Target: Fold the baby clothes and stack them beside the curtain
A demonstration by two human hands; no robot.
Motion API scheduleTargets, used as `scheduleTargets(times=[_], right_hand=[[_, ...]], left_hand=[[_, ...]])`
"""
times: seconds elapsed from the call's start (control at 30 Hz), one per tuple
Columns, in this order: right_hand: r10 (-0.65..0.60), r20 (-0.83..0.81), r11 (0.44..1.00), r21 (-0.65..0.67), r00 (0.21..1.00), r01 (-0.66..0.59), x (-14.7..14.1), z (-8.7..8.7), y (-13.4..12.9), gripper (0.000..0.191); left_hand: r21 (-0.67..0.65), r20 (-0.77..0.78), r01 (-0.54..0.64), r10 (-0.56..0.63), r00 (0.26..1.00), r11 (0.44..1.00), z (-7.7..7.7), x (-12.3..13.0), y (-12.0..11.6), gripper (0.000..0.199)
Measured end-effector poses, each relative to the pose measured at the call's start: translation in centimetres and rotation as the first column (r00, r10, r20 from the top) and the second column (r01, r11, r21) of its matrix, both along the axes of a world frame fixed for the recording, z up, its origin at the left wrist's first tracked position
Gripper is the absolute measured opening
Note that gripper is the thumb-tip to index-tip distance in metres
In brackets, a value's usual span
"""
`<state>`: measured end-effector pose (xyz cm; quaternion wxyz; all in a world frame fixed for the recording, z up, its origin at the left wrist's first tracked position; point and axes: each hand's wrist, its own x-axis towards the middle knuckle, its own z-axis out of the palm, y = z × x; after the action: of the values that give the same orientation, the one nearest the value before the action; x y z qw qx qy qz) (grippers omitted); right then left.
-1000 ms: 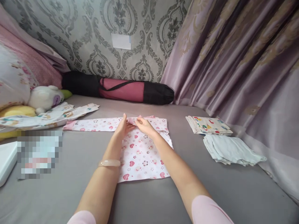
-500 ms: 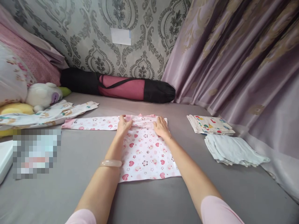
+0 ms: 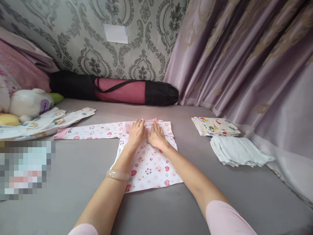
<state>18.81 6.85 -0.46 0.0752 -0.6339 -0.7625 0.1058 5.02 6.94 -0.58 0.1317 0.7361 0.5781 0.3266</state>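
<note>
A small white long-sleeved shirt (image 3: 149, 169) with pink hearts and flowers lies flat on the grey bed sheet (image 3: 80, 182). One sleeve (image 3: 90, 131) stretches out to the left and ends in a pink cuff. The other is folded across the upper chest, its pink cuff by my left fingers. My left hand (image 3: 137, 132) rests flat on this folded part, fingers extended. Close beside it, my right hand (image 3: 156, 134) lies flat on the same fold, fingers out. Neither hand grips the cloth. My palms partly hide the folded sleeve.
On the right lie a folded patterned garment (image 3: 216, 126) and a folded pale blue cloth (image 3: 241, 150). A black and pink roll bag (image 3: 119, 90) lies along the wall. Left are a white plush toy (image 3: 28, 102), printed clothing (image 3: 56, 120) and a blurred-out item (image 3: 26, 168).
My left hand has moved from the shirt's left shoulder onto the folded sleeve, flattening out. My right hand has slid left, so both are close together. The view has shifted slightly right.
</note>
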Motion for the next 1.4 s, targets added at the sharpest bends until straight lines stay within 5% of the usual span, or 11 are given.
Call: scheduleTargets(times=[0.2,0.4,0.73,0.93,1.03,1.1,1.4], right_hand=[[0.019,0.012,0.999,-0.042,1.000,-0.018,-0.4,-0.7,-0.5,0.071],[-0.137,0.084,0.988,-0.066,0.987,0.143,2.7,-0.4,0.8,0.073],[-0.155,0.090,0.985,-0.062,0.984,0.160,7.8,-0.4,2.3,0.070],[-0.121,-0.243,0.985,-0.147,0.962,0.087,11.6,0.0,3.3,0.061],[-0.213,-0.561,0.976,-0.162,0.800,0.146,13.6,0.7,2.9,0.053],[-0.263,-0.631,0.965,-0.173,0.730,0.198,14.6,1.0,2.3,0.048],[-0.189,-0.326,0.975,-0.178,0.926,0.136,13.3,1.2,0.2,0.053]], left_hand=[[-0.130,-0.117,-0.085,0.070,0.991,0.988,-2.2,0.3,-0.1,0.054],[-0.145,-0.117,-0.131,0.115,0.986,0.981,-2.1,0.2,0.0,0.054],[-0.178,-0.155,-0.152,0.125,0.980,0.972,-2.1,-0.2,0.1,0.055],[-0.172,-0.196,-0.137,0.103,0.975,0.975,-1.9,-0.4,0.0,0.056],[-0.131,-0.184,-0.130,0.105,0.977,0.983,-2.1,-0.4,-0.1,0.053],[-0.116,-0.181,-0.125,0.103,0.978,0.985,-2.3,-0.4,-0.1,0.053],[-0.103,-0.212,-0.100,0.076,0.974,0.990,-2.1,-0.4,-0.2,0.051]])
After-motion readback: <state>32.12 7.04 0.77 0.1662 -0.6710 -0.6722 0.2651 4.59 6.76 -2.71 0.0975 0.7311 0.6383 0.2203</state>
